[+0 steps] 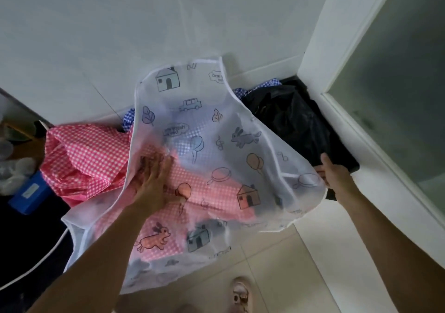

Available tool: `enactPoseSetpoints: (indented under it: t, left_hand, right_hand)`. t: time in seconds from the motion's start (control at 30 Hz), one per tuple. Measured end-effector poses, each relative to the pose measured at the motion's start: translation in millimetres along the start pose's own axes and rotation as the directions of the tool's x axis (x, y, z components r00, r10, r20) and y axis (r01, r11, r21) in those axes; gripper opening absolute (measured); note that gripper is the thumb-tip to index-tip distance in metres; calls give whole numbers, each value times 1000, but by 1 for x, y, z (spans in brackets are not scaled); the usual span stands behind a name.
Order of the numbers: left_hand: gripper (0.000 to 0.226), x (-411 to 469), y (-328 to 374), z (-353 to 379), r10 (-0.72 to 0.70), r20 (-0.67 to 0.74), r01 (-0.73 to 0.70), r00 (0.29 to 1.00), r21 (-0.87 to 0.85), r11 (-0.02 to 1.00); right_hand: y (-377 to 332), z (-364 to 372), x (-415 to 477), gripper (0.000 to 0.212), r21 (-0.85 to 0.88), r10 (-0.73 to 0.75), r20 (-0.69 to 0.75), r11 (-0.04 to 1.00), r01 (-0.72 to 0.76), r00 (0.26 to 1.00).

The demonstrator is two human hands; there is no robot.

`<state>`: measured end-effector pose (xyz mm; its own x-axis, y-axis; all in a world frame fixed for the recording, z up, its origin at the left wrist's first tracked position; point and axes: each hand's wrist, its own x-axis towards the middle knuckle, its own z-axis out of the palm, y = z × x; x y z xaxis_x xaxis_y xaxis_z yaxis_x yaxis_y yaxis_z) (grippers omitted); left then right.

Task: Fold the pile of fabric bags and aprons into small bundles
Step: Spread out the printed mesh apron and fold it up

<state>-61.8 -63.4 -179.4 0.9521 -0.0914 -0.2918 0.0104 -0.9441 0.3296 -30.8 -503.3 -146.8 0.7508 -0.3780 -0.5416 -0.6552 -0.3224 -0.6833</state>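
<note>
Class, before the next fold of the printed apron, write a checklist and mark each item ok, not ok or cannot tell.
1. Left hand flat on the apron: ok.
2. Right hand has a grip on the apron's edge: ok.
3. Apron lying smooth: not ok, it is rumpled.
4. Apron clear of the pink checked cloth: not ok, it lies over it.
5. Apron free of the black cloth: cannot tell.

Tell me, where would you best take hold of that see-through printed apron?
Probably the white hemmed corner on the right, from the right: there the apron lifts clear of the pile, where the right hand pinches it. The left hand only presses its flat middle.
</note>
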Motion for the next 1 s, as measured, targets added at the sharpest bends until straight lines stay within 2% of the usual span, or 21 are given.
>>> enactPoseSetpoints:
  t: [0.03, 0.07, 0.13, 0.17, 0.2, 0.3, 0.4, 0.43, 0.47, 0.5, 0.53, 0.57, 0.6, 0.67, 0.77, 0.87, 0.93, 0.97, 1.0]
  left_hand:
    - [132, -1, 5, -1, -34, 3, 34, 999, 2, 999]
    - [129, -3, 11, -2, -74, 13, 74, 997, 14, 997]
    - [125, -5, 26, -4, -153, 15, 152, 988, 69, 986]
    - [122, -6, 35, -4, -174, 1, 173, 985, 95, 980]
    - [116, -8, 45, -4, -188, -13, 189, 982, 108, 976]
    - [88, -13, 70, 7, -241, 23, 241, 970, 0, 970]
    - [79, -17, 79, 25, -279, 139, 288, 950, -49, 957]
    - [85, -19, 78, 29, -280, 167, 293, 945, -59, 954]
    - [94, -21, 74, 32, -275, 185, 292, 943, -66, 954]
    - [104, -22, 72, 34, -266, 193, 283, 944, -63, 957]
    - [113, -23, 70, 35, -261, 196, 277, 945, -56, 959]
    - [118, -24, 69, 34, -255, 195, 268, 947, -44, 962]
    - [122, -24, 71, 34, -249, 195, 260, 949, -31, 965]
    - [130, -21, 73, 33, -251, 207, 258, 945, -6, 966]
    - [136, -12, 75, 34, -275, 214, 278, 937, 18, 960]
    - [131, 4, 76, 29, -303, 217, 308, 928, 15, 951]
    - [131, 17, 76, 24, -292, 219, 296, 931, 16, 955]
    - [132, 22, 76, 21, -291, 222, 298, 931, 3, 955]
    - [132, 26, 77, 19, -293, 220, 302, 931, -8, 953]
  right_hand:
    - [-5, -4, 2, 56, -48, 72, 7, 996, -71, 997]
    - [-9, -8, 2, 58, -168, 102, 24, 981, -97, 994]
    - [-15, -11, 0, 65, -403, 122, 85, 912, -78, 989]
    - [-20, -13, -1, 66, -431, 142, 145, 900, -66, 979]
    - [-23, -13, -3, 66, -393, 171, 228, 917, -70, 959]
    - [-30, -13, -4, 70, -44, 149, 552, 988, -150, 820]
    - [-41, -12, -11, 76, 131, -31, 729, 987, -96, 683]
    - [-45, -13, -13, 70, 201, -112, 731, 978, -56, 673]
    - [-48, -14, -14, 63, 303, -208, 688, 953, -15, 695]
    - [-48, -18, -10, 58, 418, -310, 551, 906, 65, 775]
    - [-49, -21, -7, 49, 496, -402, 341, 845, 201, 850]
    - [-48, -25, -3, 37, 479, -452, 115, 805, 349, 884]
    - [-47, -30, 0, 25, 409, -481, -53, 789, 459, 875]
    - [-41, -32, 3, 32, 308, -497, -189, 789, 532, 847]
    - [-13, -18, -14, 31, 318, -468, -252, 787, 529, 847]
    - [51, 23, -47, 34, 338, -257, -444, 839, 426, 858]
    - [102, 57, -67, 32, 384, -84, -337, 897, 219, 938]
    - [123, 72, -73, 31, 402, 9, -195, 913, 72, 981]
    - [142, 87, -76, 33, 441, 110, -37, 894, -83, 993]
